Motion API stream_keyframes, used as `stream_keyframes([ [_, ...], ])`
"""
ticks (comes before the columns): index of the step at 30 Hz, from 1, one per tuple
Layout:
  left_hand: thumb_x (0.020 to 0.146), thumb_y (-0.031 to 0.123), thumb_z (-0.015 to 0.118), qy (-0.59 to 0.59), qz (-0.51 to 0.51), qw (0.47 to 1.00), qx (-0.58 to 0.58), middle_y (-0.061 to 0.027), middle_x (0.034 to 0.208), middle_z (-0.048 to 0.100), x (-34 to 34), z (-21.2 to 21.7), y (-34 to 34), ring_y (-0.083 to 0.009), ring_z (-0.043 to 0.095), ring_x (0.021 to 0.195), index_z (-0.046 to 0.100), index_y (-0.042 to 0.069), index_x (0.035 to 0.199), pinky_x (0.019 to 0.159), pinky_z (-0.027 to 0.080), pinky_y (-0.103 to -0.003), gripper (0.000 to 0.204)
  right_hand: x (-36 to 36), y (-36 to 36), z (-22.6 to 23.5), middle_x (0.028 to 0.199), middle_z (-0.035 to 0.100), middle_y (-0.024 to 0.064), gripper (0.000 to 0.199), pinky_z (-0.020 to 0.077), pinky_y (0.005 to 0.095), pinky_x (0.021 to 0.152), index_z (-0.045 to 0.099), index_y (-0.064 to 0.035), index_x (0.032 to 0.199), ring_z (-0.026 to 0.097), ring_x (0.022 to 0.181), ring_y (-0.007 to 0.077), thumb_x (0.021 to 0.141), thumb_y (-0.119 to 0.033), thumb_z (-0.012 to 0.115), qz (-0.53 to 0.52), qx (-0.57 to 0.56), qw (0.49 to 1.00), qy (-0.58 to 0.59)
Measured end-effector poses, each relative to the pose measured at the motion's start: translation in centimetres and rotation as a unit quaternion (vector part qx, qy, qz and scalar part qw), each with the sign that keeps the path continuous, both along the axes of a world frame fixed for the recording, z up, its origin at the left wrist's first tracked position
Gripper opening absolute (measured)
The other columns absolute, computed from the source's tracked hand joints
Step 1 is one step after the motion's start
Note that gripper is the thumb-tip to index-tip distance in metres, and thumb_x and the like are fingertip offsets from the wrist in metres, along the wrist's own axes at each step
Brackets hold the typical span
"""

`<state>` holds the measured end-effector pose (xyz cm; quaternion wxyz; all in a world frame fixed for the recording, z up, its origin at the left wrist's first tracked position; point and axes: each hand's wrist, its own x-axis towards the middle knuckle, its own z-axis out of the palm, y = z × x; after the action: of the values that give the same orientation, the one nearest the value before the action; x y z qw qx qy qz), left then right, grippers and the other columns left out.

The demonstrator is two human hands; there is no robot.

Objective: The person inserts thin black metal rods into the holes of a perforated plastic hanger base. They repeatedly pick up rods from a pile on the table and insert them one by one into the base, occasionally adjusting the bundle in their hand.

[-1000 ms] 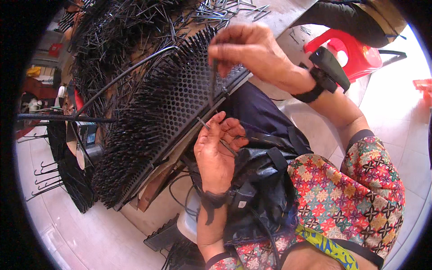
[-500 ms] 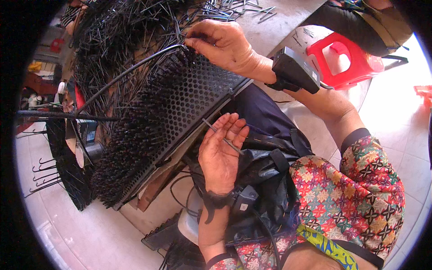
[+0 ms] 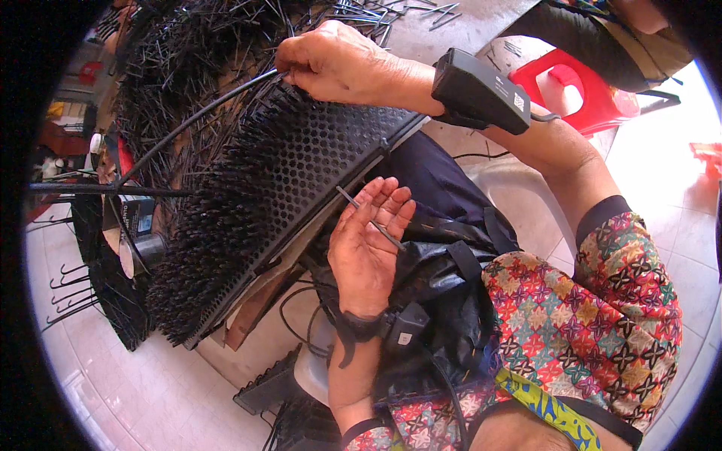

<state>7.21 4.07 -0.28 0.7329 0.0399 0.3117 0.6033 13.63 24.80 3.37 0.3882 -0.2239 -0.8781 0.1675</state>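
Note:
A black perforated board lies tilted before me, with many short dark sticks standing in its holes on the left side. My right hand is over the board's far edge, beside the end of a long bent metal bar. Its fingertips are pinched together; what is between them is hidden. Palm up, my left hand is close to the board's near edge. A thin grey metal rod lies across its fingers, held under the thumb.
Loose dark sticks are heaped beyond the board. A red plastic stool stands at the far right, near another person's leg. Hooked wires stick out at the left; a dark cable loops below the board.
My right hand has moved left, from past the bar's bent end to over it. My left hand has risen slightly, still with the rod.

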Motion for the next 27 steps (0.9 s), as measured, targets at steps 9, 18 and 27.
stream_keyframes([
  [9, 0.091, 0.017, 0.046, -0.005, -0.019, 1.000, 0.008, -0.0178, 0.115, 0.053, 0.0, 0.5, 0.0, -0.0288, 0.054, 0.106, 0.048, -0.006, 0.115, 0.092, 0.044, -0.040, 0.033, 0.8, -1.0, -0.2, 0.065, 0.059, 0.0166, 0.017, 0.0479, 0.0418, 0.058, 0.058, -0.0023, 0.080, 0.060, 0.065, 0.0345, 0.072, -0.017, 0.063, -0.042, -0.002, 0.999, 0.009],
  [18, 0.092, 0.022, 0.043, 0.020, -0.037, 0.999, 0.026, -0.0185, 0.120, 0.051, 0.2, 0.4, -0.2, -0.0293, 0.051, 0.110, 0.047, -0.005, 0.118, 0.096, 0.041, -0.042, 0.037, -0.6, 0.5, 0.0, 0.076, 0.060, 0.0123, 0.021, 0.0484, 0.0381, 0.061, 0.062, -0.0056, 0.090, 0.060, 0.070, 0.0310, 0.073, -0.018, 0.065, -0.037, 0.099, 0.993, -0.044],
  [27, 0.089, 0.017, 0.049, -0.015, -0.026, 1.000, -0.001, -0.0160, 0.113, 0.055, 0.0, -0.1, -0.1, -0.0268, 0.055, 0.103, 0.050, -0.004, 0.113, 0.090, 0.045, -0.042, 0.031, 0.6, 1.0, 0.0, 0.067, 0.060, 0.0160, 0.018, 0.0486, 0.0432, 0.058, 0.062, -0.0054, 0.082, 0.060, 0.067, 0.0353, 0.066, -0.013, 0.055, 0.039, 0.016, 0.989, -0.139],
])
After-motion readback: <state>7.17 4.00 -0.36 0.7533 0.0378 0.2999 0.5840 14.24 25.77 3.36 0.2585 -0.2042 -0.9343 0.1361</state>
